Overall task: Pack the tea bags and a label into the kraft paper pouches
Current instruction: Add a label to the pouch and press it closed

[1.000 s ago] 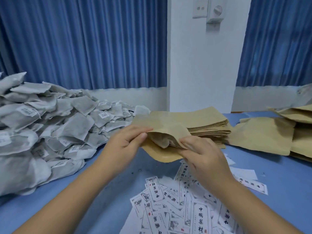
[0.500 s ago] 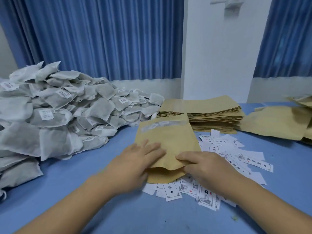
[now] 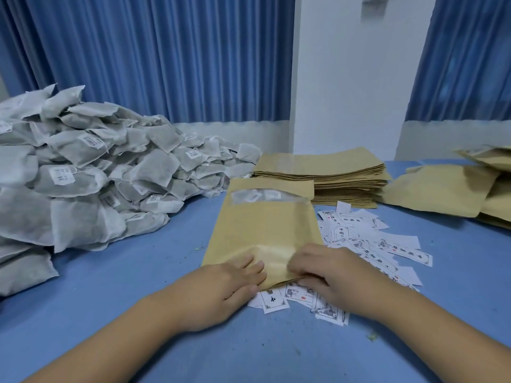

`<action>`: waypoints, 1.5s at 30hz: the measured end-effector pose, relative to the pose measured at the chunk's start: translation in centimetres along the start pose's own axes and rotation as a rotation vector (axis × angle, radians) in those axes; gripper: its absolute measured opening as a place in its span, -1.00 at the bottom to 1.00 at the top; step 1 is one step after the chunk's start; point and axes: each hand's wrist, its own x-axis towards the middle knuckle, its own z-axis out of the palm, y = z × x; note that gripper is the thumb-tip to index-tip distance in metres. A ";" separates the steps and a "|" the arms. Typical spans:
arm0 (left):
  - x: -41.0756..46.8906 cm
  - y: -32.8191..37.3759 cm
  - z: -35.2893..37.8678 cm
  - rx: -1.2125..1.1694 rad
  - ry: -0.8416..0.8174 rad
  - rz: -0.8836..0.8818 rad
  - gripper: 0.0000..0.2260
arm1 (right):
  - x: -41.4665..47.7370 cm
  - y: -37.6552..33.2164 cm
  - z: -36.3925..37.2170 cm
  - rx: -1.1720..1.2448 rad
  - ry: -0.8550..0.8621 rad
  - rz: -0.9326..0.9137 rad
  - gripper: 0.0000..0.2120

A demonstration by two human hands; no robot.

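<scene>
- Left hand (image 3: 229, 288) is pressing flat, fingers straight, on the near end of the pouch (image 3: 262, 230).
- Right hand (image 3: 331, 275) is covering its near corner (pinching? can't tell).
- Pouch is overlapping the labels (image 3: 373, 244), with the tea bags (image 3: 83, 175) piling up left.

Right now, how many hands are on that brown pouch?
2, both on the pouch: left hand at its near left corner, right hand at its near right corner.

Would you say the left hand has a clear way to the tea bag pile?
Probably yes: the left hand rests on the near end of the pouch, and only open blue table lies between it and the tea bag pile on its side.
</scene>
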 end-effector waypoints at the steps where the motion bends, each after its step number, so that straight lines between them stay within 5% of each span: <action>1: -0.2 0.0 0.1 0.011 0.020 -0.008 -0.60 | 0.0 0.0 0.1 -0.023 -0.020 -0.010 -0.87; 7: -0.6 0.8 -1.3 0.020 0.178 -0.079 -0.79 | 0.3 0.4 0.5 0.086 0.073 0.110 -0.90; 10: -1.3 0.4 -1.8 0.215 0.308 -0.136 -0.79 | 0.3 0.4 0.8 0.167 0.138 0.183 -0.92; 14: -1.9 -0.5 -1.1 0.401 0.565 -0.056 -0.74 | 0.3 0.7 0.5 0.165 0.250 0.181 -0.92; 18: -1.6 -1.5 -1.6 0.429 0.698 -0.038 -0.91 | -0.1 1.1 -0.5 0.110 0.388 0.141 -0.91; 23: -1.5 -1.8 -1.7 0.345 0.753 -0.025 -0.72 | -0.5 1.3 -1.7 -0.033 0.436 0.050 -0.87; 30: -1.7 -2.3 -1.7 0.224 0.781 -0.106 -0.91 | -0.6 1.7 -2.2 -0.289 0.420 -0.090 -0.75; 45: -1.3 -0.7 -1.4 0.329 0.743 -0.088 -0.83 | 0.2 0.2 -0.7 -0.365 0.435 -0.161 -0.80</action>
